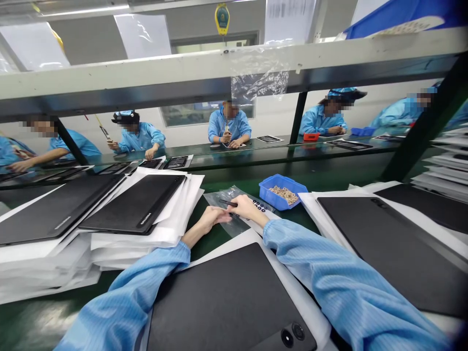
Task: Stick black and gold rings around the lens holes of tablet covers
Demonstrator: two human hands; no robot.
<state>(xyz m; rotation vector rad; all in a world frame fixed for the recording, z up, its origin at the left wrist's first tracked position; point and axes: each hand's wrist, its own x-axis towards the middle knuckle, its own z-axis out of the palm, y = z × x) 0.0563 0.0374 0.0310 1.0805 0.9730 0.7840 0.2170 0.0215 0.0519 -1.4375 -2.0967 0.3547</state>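
Head view: a thin black stick-shaped tool (228,202) lies level in the right hand (250,208), whose fingers are clenched around its back end. Its free end points toward the left hand (211,218). The left hand's fingers are drawn together and meet the right hand's fingertips just under the tool. Whether they grasp anything cannot be told at this size.

Both hands hover over a crinkled clear plastic sheet (219,197) lying on the green tabletop (202,247). Rows of small black round pieces (260,205) sit just beside the right hand on this sheet. Both forearms are in light blue sleeves.

Just behind the right hand stands a shallow blue plastic bin (268,191) holding small tan rings (285,194).

Between the forearms, nearest the camera, lies a flat black rectangular panel (226,297) with two round lenses at its near corner, resting on a white sheet.

To the left, another flat black panel (135,205) tops a stack of white sheets (146,240), and a third black panel (54,212) lies further left. To the right, a large black panel (395,248) rests on more white sheets.

Across the far bench (256,155), several people in blue coats and caps sit at work, their hands kept to their own side.
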